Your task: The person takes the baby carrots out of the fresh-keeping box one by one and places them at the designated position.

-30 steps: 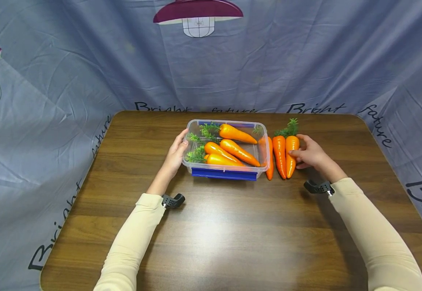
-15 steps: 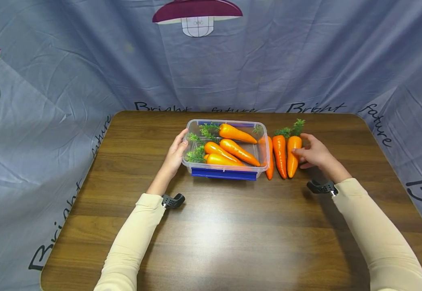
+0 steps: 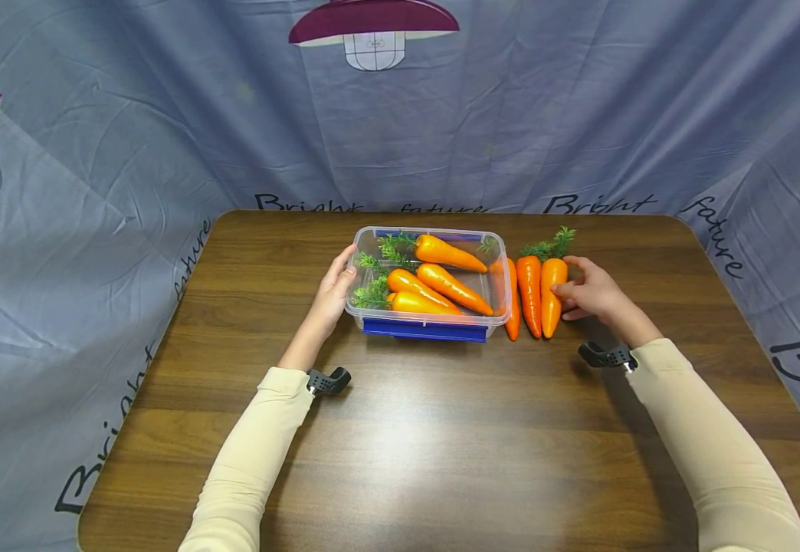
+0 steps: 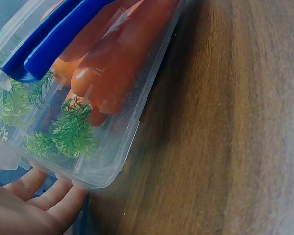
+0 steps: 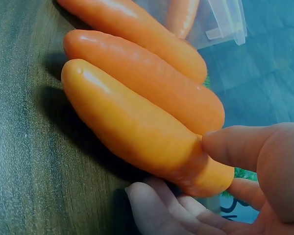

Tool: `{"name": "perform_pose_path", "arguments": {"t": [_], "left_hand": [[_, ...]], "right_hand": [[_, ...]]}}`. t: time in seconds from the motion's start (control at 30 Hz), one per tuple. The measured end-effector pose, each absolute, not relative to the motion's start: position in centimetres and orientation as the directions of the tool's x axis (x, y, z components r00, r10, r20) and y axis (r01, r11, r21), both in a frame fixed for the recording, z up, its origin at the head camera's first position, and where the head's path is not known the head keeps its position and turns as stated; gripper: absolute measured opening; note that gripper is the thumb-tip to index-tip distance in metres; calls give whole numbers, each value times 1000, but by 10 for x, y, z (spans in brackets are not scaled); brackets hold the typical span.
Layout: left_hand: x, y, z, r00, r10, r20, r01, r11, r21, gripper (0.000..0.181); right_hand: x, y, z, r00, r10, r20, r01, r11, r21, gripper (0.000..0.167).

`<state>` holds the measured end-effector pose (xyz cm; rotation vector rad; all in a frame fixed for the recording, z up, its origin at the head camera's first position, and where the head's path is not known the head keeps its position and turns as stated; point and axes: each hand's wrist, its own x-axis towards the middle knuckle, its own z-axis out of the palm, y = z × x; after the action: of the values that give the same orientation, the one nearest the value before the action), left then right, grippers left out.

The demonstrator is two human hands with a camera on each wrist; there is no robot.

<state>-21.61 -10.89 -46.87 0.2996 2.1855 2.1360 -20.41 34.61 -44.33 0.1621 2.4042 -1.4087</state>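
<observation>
My right hand [image 3: 591, 290] pinches the rightmost carrot [image 3: 552, 297] near its leafy top. In the right wrist view the thumb lies on the held orange carrot [image 5: 137, 125], with fingers at its other side. A redder carrot [image 3: 529, 295] lies close beside it, and another carrot [image 3: 513, 303] lies against the box's right end. My left hand [image 3: 331, 294] rests against the left end of a clear plastic box [image 3: 427, 319] with blue clips. In the left wrist view the fingers [image 4: 59, 196] touch the box's end wall. Several carrots [image 3: 451, 287] with green tops lie inside.
The box and carrots are on a brown wooden table [image 3: 400, 445]. A blue-grey printed curtain [image 3: 510, 115] hangs behind the table and at both sides. A black camera mount [image 3: 607, 356] sits on the right wrist, another mount [image 3: 329, 381] on the left.
The right hand moved the outer carrot slightly right, opening a gap, then back left beside the redder carrot. The left hand and the box have stayed in place.
</observation>
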Motion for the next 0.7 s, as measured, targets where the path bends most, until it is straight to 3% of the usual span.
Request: {"name": "perform_pose_path", "arguments": {"t": [0.4, 0.7], "left_hand": [[-216, -108, -468, -980, 180, 87, 92, 18, 996, 49], [-216, -109, -468, -979, 186, 82, 87, 17, 996, 49]], "right_hand": [[-205, 355, -424, -953, 16, -301, 253, 589, -768, 71], [-206, 348, -436, -932, -12, -362, 292, 564, -772, 74]]}}
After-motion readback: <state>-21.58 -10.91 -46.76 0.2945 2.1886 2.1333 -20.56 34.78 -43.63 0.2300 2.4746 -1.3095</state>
